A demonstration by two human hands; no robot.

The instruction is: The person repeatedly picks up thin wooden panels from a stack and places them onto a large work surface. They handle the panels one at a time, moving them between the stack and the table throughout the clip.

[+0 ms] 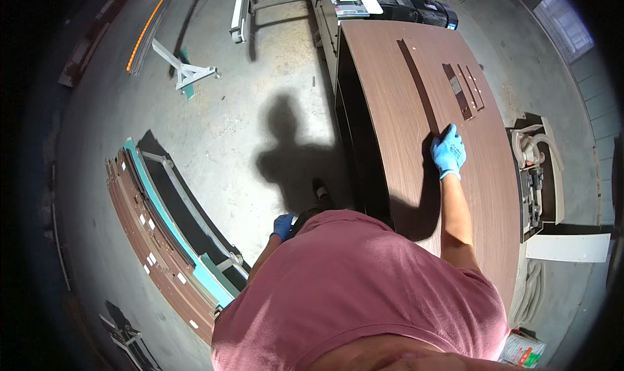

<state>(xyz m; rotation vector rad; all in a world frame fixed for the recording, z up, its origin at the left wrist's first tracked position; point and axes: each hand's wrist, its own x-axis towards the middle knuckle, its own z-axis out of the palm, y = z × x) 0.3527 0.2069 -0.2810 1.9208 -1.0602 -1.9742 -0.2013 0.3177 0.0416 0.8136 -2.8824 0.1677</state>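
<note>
My right hand (448, 153), in a light blue glove, reaches over a large brown wood-grain panel top (484, 195). Its fingers are closed at the near end of a long, narrow brown strip (419, 85) that runs away from me along the panel. Beyond that hand, several shorter brown strips (460, 93) lie side by side, one bearing a pale label. My left hand (283, 226), in a darker blue glove, hangs low by my left side, away from the panel. My body partly covers it, and its fingers are too small to make out.
On the left, long brown boards with white labels (153, 260) rest along a turquoise-edged rack (146, 176). A white metal stand (190, 74) is farther off on the floor. Dark machinery (416, 10) adjoins the panel's far end; a hose and fittings (536, 150) sit past its right edge.
</note>
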